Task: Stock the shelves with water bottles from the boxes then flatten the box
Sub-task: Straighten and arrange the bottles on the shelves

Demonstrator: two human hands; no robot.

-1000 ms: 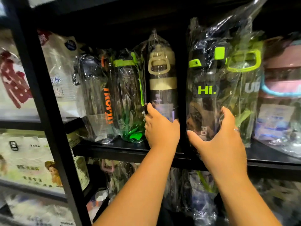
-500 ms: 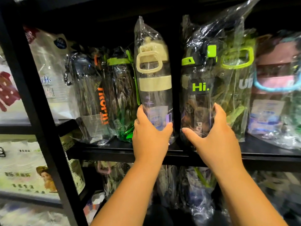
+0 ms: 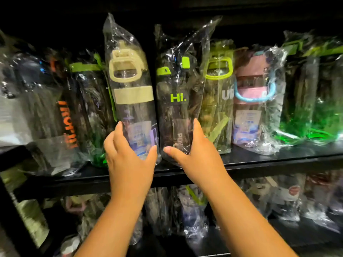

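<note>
Standing side by side, long axes near vertical, on the shelf's (image 3: 269, 164) near edge, the beige-capped bottle (image 3: 130, 93) is gripped low by the left hand (image 3: 130, 162), the "Hi." bottle (image 3: 176, 101) by the right hand (image 3: 197, 154).

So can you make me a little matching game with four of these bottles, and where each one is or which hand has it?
Things:
1. cream-lid bottle
2. Hi. bottle
3. pink bottle
4. orange-lettered bottle

States:
A. gripped by the right hand
B. untouched, furthest left of the four
C. gripped by the left hand
D. untouched, furthest right of the four

Pairs: 1-C, 2-A, 3-D, 4-B
</note>
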